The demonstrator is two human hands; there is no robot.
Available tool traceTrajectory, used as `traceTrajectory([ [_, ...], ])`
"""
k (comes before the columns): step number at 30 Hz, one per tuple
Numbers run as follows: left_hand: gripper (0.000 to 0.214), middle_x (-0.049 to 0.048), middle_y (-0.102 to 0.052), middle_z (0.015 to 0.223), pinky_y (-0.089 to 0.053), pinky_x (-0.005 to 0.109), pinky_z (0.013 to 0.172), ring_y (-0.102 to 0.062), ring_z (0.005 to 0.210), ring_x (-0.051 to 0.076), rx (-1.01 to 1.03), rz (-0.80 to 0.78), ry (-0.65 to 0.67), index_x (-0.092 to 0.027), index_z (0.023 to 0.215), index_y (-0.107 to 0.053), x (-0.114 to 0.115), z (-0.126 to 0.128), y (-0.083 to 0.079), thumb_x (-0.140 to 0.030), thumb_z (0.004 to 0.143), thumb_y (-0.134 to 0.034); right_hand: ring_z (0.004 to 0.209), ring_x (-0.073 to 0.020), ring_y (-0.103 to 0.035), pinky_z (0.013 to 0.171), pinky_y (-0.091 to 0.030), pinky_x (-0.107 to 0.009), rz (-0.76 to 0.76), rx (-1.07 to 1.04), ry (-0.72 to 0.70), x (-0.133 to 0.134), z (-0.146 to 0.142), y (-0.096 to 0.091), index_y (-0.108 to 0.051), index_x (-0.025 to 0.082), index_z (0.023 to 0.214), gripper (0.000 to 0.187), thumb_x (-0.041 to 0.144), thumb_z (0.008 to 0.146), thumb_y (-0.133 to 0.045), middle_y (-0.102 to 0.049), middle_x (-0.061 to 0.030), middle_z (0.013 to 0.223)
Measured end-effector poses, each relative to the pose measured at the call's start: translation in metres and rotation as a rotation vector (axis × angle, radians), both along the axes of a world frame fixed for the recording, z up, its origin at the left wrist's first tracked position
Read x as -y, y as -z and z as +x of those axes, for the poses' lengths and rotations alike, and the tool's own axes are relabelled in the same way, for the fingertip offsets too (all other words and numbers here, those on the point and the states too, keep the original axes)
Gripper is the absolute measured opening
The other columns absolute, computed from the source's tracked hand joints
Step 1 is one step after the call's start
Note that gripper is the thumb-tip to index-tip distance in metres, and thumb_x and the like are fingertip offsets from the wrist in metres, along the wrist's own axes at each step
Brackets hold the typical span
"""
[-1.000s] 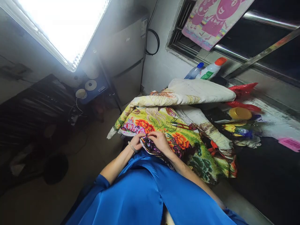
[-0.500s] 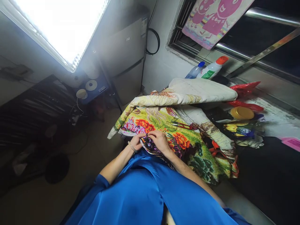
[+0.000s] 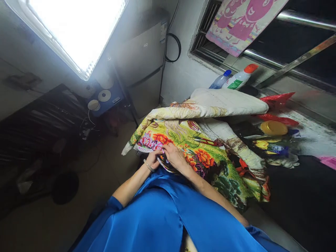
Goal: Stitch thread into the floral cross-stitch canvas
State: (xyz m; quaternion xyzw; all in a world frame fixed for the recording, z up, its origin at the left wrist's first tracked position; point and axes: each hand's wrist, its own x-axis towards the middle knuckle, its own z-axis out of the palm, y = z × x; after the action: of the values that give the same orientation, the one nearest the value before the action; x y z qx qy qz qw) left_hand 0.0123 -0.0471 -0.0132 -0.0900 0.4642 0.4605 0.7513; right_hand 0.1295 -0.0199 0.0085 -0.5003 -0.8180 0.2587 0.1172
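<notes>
The left hand [image 3: 152,160] has its grip pinched on the flowered cloth [image 3: 181,134]; the right hand [image 3: 175,157] bunches against it, hold unclear. Red snips [image 3: 207,141] lie farther right.

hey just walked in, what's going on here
A person in a blue garment is working at the edge of a flower-patterned cloth. The left hand holds the edge, and the right hand is on the cloth close beside it, fingertips near the left ones; whether they pinch anything small can't be made out. Red-handled snips lie on the cloth, and part of it is rolled up beyond the hands.
</notes>
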Motion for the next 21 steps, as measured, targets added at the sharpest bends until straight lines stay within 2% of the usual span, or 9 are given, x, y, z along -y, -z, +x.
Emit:
traceTrajectory([
  [2, 0.017, -0.0008, -0.055, 0.046, -0.046, 0.027, 0.066, -0.048, 0.045, 0.009, 0.014, 0.007, -0.023, -0.014, 0.044, -0.052, 0.0, 0.0, -0.004, -0.001, 0.053, -0.056, 0.067, -0.0179, -0.054, 0.055, -0.036, -0.027, 0.035, 0.074, 0.0, 0.001, -0.004, -0.001, -0.065, 0.022, 0.089, 0.018, 0.019, 0.086, -0.048, -0.059, -0.0083, 0.084],
  [4, 0.017, -0.0019, -0.053, 0.044, -0.045, 0.025, 0.062, -0.047, 0.045, 0.008, 0.029, 0.019, -0.053, -0.015, 0.043, -0.05, 0.0, 0.0, -0.007, -0.002, 0.053, -0.055, 0.067, -0.017, -0.053, 0.054, -0.035, -0.026, 0.092, 0.058, -0.027, 0.003, -0.005, -0.001, -0.063, 0.02, 0.085, 0.018, 0.018, 0.087, -0.046, -0.059, -0.0085, 0.083],
  [9, 0.022, -0.004, -0.047, 0.041, -0.042, 0.023, 0.057, -0.043, 0.043, 0.007, 0.036, 0.028, -0.094, -0.017, 0.041, -0.044, -0.001, 0.0, -0.009, -0.006, 0.055, -0.059, 0.068, -0.016, -0.054, 0.061, -0.041, -0.025, 0.17, -0.222, -0.308, 0.01, 0.0, 0.002, -0.06, 0.018, 0.084, 0.025, 0.019, 0.091, -0.037, -0.058, -0.0059, 0.074],
  [10, 0.023, -0.0043, -0.047, 0.041, -0.042, 0.023, 0.057, -0.043, 0.043, 0.007, 0.031, 0.024, -0.099, -0.017, 0.042, -0.044, -0.002, 0.0, -0.009, -0.007, 0.055, -0.06, 0.071, -0.0163, -0.055, 0.064, -0.042, -0.025, 0.172, -0.28, -0.3, 0.011, 0.001, 0.003, -0.061, 0.018, 0.086, 0.026, 0.019, 0.092, -0.036, -0.059, -0.0061, 0.076],
  [12, 0.019, -0.004, -0.051, 0.044, -0.045, 0.024, 0.061, -0.047, 0.045, 0.008, 0.03, 0.016, -0.108, -0.017, 0.045, -0.048, -0.002, 0.0, -0.009, -0.007, 0.056, -0.061, 0.081, -0.0177, -0.058, 0.072, -0.045, -0.028, 0.176, -0.359, -0.167, 0.009, 0.002, 0.002, -0.061, 0.018, 0.093, 0.025, 0.022, 0.092, -0.036, -0.06, -0.008, 0.086],
  [14, 0.013, -0.0023, -0.057, 0.05, -0.047, 0.026, 0.066, -0.051, 0.048, 0.009, 0.044, 0.012, -0.11, -0.016, 0.05, -0.053, -0.002, 0.0, -0.009, -0.007, 0.057, -0.06, 0.088, -0.0191, -0.058, 0.076, -0.047, -0.03, 0.159, -0.359, -0.018, 0.003, 0.003, 0.0, -0.061, 0.019, 0.099, 0.023, 0.024, 0.091, -0.04, -0.06, -0.0089, 0.094],
  [15, 0.01, -0.0013, -0.059, 0.052, -0.048, 0.027, 0.069, -0.052, 0.05, 0.01, 0.054, 0.013, -0.103, -0.015, 0.052, -0.055, -0.002, -0.001, -0.009, -0.007, 0.057, -0.06, 0.087, -0.0191, -0.058, 0.075, -0.047, -0.03, 0.137, -0.33, 0.004, 0.0, 0.003, 0.0, -0.062, 0.019, 0.099, 0.021, 0.025, 0.09, -0.043, -0.06, -0.0084, 0.094],
  [18, 0.007, 0.0007, -0.06, 0.055, -0.048, 0.032, 0.073, -0.055, 0.053, 0.013, 0.073, 0.027, -0.064, -0.015, 0.055, -0.057, -0.001, -0.002, -0.006, -0.01, 0.059, -0.06, 0.076, -0.0174, -0.057, 0.068, -0.046, -0.028, 0.062, -0.223, -0.088, -0.007, 0.004, 0.002, -0.064, 0.02, 0.085, 0.018, 0.022, 0.088, -0.046, -0.059, -0.0063, 0.085],
  [21, 0.008, -0.0002, -0.058, 0.053, -0.047, 0.031, 0.072, -0.054, 0.054, 0.013, 0.07, 0.055, -0.064, -0.015, 0.054, -0.057, -0.001, -0.002, -0.003, -0.011, 0.06, -0.06, 0.071, -0.0174, -0.056, 0.062, -0.043, -0.027, 0.113, -0.2, -0.131, -0.006, 0.002, 0.006, -0.062, 0.018, 0.078, 0.023, 0.02, 0.089, -0.042, -0.059, -0.0072, 0.078],
])
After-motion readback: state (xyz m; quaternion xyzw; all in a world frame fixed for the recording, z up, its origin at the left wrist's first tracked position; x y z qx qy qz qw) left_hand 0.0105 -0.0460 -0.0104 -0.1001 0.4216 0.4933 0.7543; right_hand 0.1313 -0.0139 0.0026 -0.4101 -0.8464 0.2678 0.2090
